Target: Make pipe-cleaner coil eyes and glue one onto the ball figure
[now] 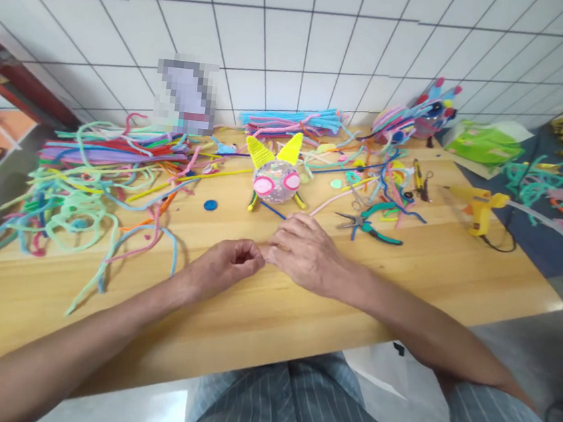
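Figure (276, 171) stands on the table (248, 332), just beyond the hands; neither hand touches it. Done, by appearance: two yellow ears (291, 149) on top, two pink-rimmed eyes (264, 186) on the front, two dark feet (252, 200) with yellow tips below. No arms or mouth seen from here; whether any are due is not shown. Judged well advanced, perhaps lacking only small parts.

Left hand (228, 264): fingers curled, thumb against forefinger. Right hand (306, 252): fingers bent, palm down, tips meeting the left's. A small piece may be pinched between them; the view is too poor to say, so grip undetermined.

Nearby: pliers (364, 224) right of the hands, glue gun (483, 211) farther right, blue disc (210, 205) left of figure, loose pipe cleaners (111, 156) heaped left. Pliers and gun both out of hand.
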The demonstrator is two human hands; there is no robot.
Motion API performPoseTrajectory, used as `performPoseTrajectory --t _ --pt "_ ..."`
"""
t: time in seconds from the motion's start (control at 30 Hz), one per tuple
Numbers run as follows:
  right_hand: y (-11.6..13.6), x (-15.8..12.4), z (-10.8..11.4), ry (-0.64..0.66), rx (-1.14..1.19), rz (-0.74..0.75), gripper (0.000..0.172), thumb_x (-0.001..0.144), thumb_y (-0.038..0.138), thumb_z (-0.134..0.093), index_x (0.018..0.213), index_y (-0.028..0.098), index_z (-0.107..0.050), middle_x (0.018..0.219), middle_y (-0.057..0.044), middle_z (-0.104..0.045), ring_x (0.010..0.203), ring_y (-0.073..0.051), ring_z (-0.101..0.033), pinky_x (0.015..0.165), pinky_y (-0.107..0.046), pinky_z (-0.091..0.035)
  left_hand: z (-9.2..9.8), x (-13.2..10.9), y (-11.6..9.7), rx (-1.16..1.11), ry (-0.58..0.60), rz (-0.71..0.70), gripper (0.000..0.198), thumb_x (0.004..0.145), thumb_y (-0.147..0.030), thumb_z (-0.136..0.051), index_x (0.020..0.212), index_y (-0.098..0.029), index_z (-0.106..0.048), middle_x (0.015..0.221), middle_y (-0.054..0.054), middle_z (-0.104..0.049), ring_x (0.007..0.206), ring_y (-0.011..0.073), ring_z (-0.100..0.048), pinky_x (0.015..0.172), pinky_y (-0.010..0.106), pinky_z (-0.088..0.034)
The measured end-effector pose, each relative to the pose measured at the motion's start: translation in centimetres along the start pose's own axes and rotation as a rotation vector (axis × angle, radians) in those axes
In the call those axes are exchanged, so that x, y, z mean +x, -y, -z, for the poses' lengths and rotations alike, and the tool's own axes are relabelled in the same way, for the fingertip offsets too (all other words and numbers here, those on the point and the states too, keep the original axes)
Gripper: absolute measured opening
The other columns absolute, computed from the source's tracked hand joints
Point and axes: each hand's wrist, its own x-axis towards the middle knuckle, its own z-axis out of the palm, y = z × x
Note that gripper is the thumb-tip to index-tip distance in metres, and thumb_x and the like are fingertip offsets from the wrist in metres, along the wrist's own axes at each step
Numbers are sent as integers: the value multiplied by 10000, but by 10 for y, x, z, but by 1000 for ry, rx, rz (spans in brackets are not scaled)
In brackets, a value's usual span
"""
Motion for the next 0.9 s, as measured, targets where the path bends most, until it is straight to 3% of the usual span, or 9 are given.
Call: performPoseTrajectory --t 0.23,0.37,0.63,0.9 --pt "-1 -6 -13 69 96 -95 182 1066 262 -610 925 175 -688 901 -53 -695 921 -217 -546 879 -364 -420 -6 11 9 123 -77 -60 330 856 -506 -630 809 -181 -655 686 -19 -601 629 125 -482 602 241 -388" --pt "-1 -7 -15 126 126 -123 141 1070 199 -586 965 172 -676 904 -42 -694 911 -207 -563 877 -345 -428 -9 8 8 158 -156 -80 309 867 -489 -636 812 -188 -677 671 -12 -612 621 131 -502 603 243 -401" --pt "3 -5 -21 122 38 -21 138 1063 153 -563 972 163 -666 885 -44 -634 870 -205 -533 839 -361 -406 -2 9 15 -38 -44 14 317 781 -497 -718 812 -183 -687 733 8 -672 651 139 -536 625 251 -429" --pt "5 -2 -21 85 -50 63 208 1087 182 -522 940 192 -669 906 -36 -641 850 -199 -520 829 -364 -418 -4 4 16 -1 -39 40 238 757 -421 -689 789 -186 -666 681 -23 -626 607 118 -477 577 234 -372"
